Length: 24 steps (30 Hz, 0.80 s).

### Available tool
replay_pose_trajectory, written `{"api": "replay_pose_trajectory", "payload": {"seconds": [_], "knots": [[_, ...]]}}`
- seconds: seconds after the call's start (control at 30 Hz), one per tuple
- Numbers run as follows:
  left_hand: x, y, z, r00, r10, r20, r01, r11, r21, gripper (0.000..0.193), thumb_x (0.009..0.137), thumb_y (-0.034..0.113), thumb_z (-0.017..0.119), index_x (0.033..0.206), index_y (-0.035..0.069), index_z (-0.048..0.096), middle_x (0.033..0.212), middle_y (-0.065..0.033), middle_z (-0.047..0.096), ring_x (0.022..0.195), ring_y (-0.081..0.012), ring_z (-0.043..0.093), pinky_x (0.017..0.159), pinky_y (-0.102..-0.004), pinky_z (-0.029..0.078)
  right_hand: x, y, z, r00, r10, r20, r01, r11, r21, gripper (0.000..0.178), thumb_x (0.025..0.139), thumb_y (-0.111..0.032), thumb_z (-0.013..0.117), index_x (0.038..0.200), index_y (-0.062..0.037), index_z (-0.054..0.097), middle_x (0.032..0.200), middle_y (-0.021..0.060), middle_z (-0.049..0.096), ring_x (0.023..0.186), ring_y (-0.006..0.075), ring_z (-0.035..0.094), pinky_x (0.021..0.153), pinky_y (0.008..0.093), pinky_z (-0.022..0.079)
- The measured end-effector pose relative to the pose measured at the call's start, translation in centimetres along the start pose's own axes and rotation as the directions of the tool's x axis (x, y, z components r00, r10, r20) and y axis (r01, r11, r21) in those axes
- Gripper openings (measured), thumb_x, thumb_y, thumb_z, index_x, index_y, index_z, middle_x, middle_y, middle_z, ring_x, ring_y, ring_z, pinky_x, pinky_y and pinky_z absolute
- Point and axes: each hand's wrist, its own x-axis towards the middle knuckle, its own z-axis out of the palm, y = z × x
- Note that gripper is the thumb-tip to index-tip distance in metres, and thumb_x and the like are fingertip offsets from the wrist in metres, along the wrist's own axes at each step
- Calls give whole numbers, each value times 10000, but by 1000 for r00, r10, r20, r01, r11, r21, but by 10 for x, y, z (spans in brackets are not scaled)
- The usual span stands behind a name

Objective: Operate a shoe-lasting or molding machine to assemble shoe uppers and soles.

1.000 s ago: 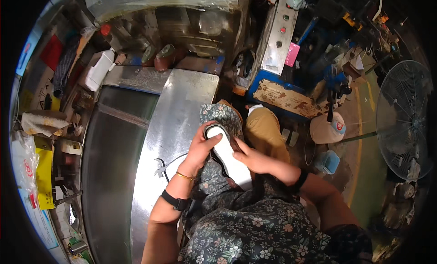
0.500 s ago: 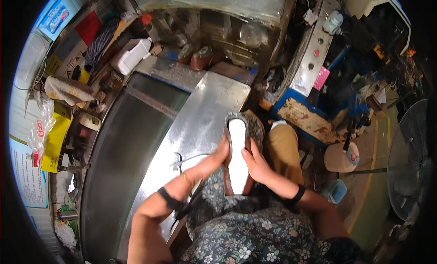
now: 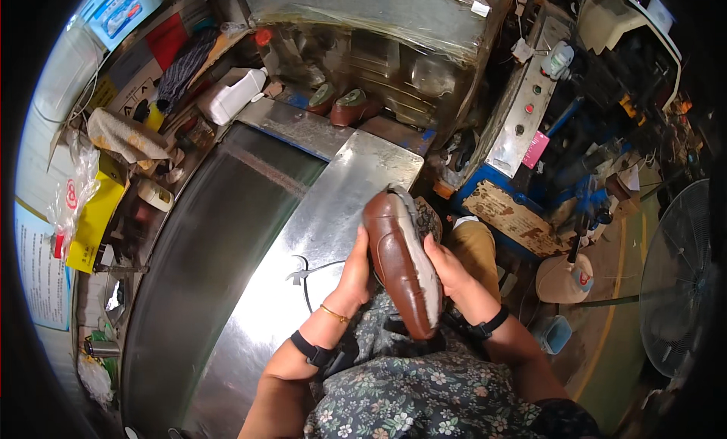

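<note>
A brown leather shoe upper is held in front of my body, tilted so its side and a strip of its pale underside show. My left hand grips its left side, thumb along the leather. On the opposite side, my right hand closes on the pale edge, with most of its fingers hidden behind the shoe. Beside my left hand lies the bare metal table, with a pair of pincers or a hammer-like tool and a thin dark cord on it.
A dark conveyor belt runs along the left. More brown shoes stand at its far end, near a white jug. To the right are a control panel with buttons, a beige container, a blue bin and a large fan.
The shoe has been turned over sideways: its white underside faced up before, and now its brown leather side shows. My left hand has shifted slightly downward and my right hand to the right.
</note>
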Motion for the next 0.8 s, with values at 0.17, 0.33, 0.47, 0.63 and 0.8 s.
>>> {"api": "replay_pose_trajectory", "payload": {"seconds": [0.17, 0.33, 0.47, 0.63, 0.8], "knots": [[-26, 13, 9, 983, 136, -124, -151, 982, -115, 549, 1052, 472, 333, 1367, 43, 472, 1342, -134, 553, 1220, -256, 531, 1067, -418, 395, -36, 4, 11, 977, -179, 117, 168, 981, 99, 671, 1010, -290, 530, 1552, -58, 210, 1473, 179, 421, 1321, 238, 466, 1112, 372, 372], [-61, -9, 21, 992, 14, 126, 0, 994, -108, 574, 1015, 412, 472, 1427, 16, 414, 1417, -130, 497, 1242, -240, 529, 1064, -378, 403, -82, -9, -12, 960, -103, 260, -14, 911, 413, 692, 955, -164, 529, 1550, -51, 192, 1481, 225, 404, 1274, 383, 520, 1071, 466, 441], [-48, -15, 12, 972, -149, 182, 130, 985, 114, 454, 1023, 335, 487, 1317, -10, 508, 1262, -140, 626, 1116, -229, 615, 991, -344, 466, -115, -45, -21, 997, -11, 74, -36, 795, 606, 655, 959, -220, 496, 1529, -33, 233, 1447, 260, 434, 1212, 438, 557, 1028, 522, 474], [-24, -65, -34, 980, -193, 51, 171, 942, 290, 305, 1033, 202, 489, 1228, -18, 572, 1153, -150, 671, 1009, -218, 648, 899, -321, 514, -143, -98, -41, 964, -249, -96, 263, 829, 494, 728, 910, -260, 552, 1540, -83, 233, 1460, 217, 438, 1193, 438, 570, 1017, 537, 477], [-6, -68, -43, 965, -261, 8, 248, 925, 289, 309, 1023, 180, 508, 1247, -24, 568, 1130, -147, 683, 972, -223, 680, 860, -331, 554, -183, -196, -121, 613, -650, -450, 552, 759, -344, 776, 801, -15, 642, 1507, -30, 320, 1509, 175, 399, 1354, 351, 430, 1023, 458, 454]]}}
